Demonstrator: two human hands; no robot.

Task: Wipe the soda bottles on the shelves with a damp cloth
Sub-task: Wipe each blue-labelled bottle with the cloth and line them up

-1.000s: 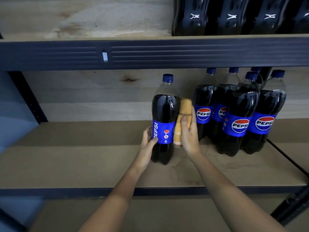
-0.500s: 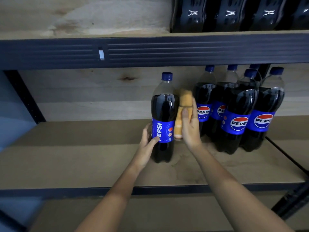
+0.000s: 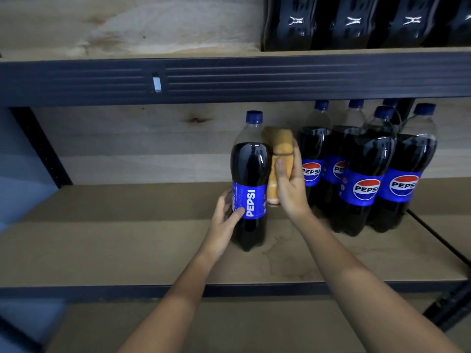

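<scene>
A large Pepsi bottle (image 3: 251, 169) with a blue cap and blue label stands upright on the middle shelf (image 3: 127, 245), apart from the others. My left hand (image 3: 225, 220) grips its lower left side at the label, thumb across the front. My right hand (image 3: 290, 184) holds an orange cloth (image 3: 280, 154) and presses it against the bottle's right side, up near the shoulder. Several more Pepsi bottles (image 3: 364, 174) stand packed together just right of my right hand.
The dark metal beam (image 3: 229, 80) of the upper shelf runs across above the bottles, with more dark bottles (image 3: 356, 21) on top of it at the right. A black upright post (image 3: 40, 146) stands at the left. Bare wooden board lies left of the lone bottle.
My right hand has slid the cloth a little up the bottle's right side. My left hand keeps its grip on the label and the bottle stays in place.
</scene>
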